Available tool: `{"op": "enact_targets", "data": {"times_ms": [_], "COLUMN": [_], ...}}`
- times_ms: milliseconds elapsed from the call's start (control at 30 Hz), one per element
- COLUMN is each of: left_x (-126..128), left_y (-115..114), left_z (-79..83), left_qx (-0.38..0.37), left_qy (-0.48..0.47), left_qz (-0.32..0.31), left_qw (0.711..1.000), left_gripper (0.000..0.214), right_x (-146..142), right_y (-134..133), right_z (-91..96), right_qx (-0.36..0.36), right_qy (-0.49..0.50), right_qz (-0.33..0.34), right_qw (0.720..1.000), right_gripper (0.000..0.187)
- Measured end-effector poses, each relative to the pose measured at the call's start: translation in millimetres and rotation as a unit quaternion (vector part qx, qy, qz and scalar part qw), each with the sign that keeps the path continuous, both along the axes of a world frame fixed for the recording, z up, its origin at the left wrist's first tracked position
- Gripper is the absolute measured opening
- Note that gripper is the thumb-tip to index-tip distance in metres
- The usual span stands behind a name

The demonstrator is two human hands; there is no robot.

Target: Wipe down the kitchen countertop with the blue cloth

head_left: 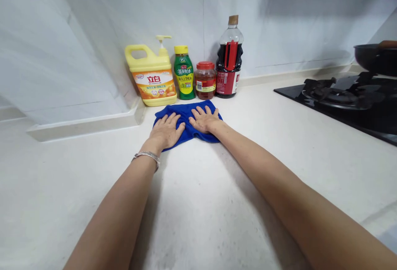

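Observation:
A blue cloth [189,111] lies spread on the white countertop [198,204]. My left hand [167,130] rests flat on its left part, fingers spread, with a silver bracelet [149,157] at the wrist. On the cloth's right part my right hand [204,120] lies palm down, its fingers apart too. Both arms are stretched far forward. Just behind the cloth stand a yellow detergent jug [156,84] with a pump, a green squeeze bottle [184,73] with a yellow cap and a red-lidded jar [205,82]. A large bottle of dark liquid [229,61] is at the right end of this row.
A black gas stove [335,96] is set into the counter on the right, with a dark pan [376,59] on it. At the left a tiled wall corner [83,121] juts out onto the counter. Tiled wall [279,26] closes off the back.

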State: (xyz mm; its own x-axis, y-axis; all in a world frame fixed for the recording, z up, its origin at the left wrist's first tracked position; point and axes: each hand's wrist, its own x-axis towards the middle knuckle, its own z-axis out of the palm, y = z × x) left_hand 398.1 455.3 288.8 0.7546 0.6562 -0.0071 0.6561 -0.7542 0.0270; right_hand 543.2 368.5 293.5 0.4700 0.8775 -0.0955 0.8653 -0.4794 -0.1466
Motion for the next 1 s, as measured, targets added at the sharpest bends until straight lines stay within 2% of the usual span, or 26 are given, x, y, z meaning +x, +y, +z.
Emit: {"op": "enact_targets", "data": {"times_ms": [367, 633, 800, 1000], "left_x": [28, 31, 25, 3], "left_y": [22, 27, 0, -60], "left_z": [-1.0, -0.4, 0.4, 0.3], "left_qx": [-0.003, 0.001, -0.003, -0.006], "left_qy": [-0.014, -0.007, -0.010, -0.013], "left_qz": [0.002, 0.004, 0.009, 0.011], "left_qw": [1.000, 1.000, 1.000, 1.000], "left_gripper": [0.073, 0.072, 0.072, 0.073], "right_x": [32, 34, 27, 1], "right_y": [22, 16, -9, -64], "right_z": [-0.3, 3.7, 3.2, 2.4], "right_qx": [0.003, 0.009, 0.010, 0.003], "right_qy": [0.005, 0.019, 0.024, 0.020], "right_qz": [-0.003, 0.002, -0.019, -0.046], "right_qw": [1.000, 1.000, 0.999, 0.999], "right_gripper": [0.071, 0.070, 0.070, 0.070]}}
